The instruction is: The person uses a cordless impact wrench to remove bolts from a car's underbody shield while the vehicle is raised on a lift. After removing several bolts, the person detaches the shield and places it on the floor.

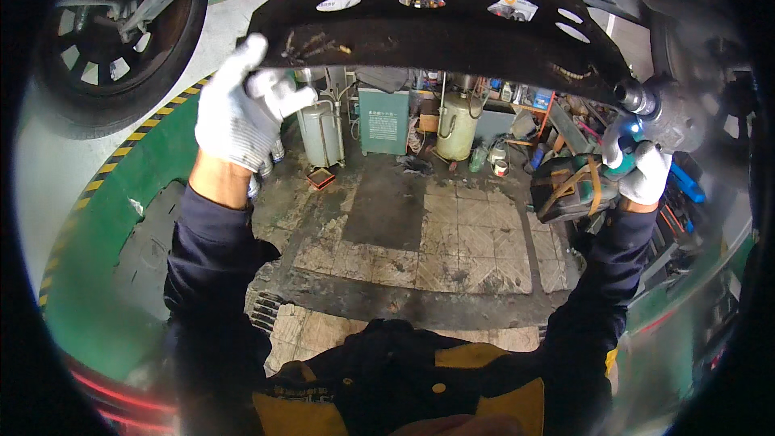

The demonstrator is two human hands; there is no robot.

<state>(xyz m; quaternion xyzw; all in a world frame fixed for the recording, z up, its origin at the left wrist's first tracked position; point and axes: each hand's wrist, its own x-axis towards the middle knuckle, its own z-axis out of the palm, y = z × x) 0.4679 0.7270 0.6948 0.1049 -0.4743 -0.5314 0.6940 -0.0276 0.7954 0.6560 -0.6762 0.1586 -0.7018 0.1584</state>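
Observation:
A black panel (452, 40) with several oval holes spans overhead under a raised car. My left hand (236, 119), in a white glove, is up at the panel's left end. Its index finger points upward and the thumb sticks out to the right, with nothing visible held; I cannot tell whether the fingertip touches the panel. My right hand (646, 171), also gloved in white, is wrapped round the handle of a cordless impact wrench (680, 117) with a lit lamp. The wrench's nose is close to the panel's right corner; contact there is unclear.
A car wheel (121, 48) hangs at the upper left. Behind stand a grey tank (320, 133), a green cabinet (384, 121) and a pale tank (458, 127). A dark tool bag (565, 190) and clutter lie at the right. Stained tiles (452, 234) cover the floor.

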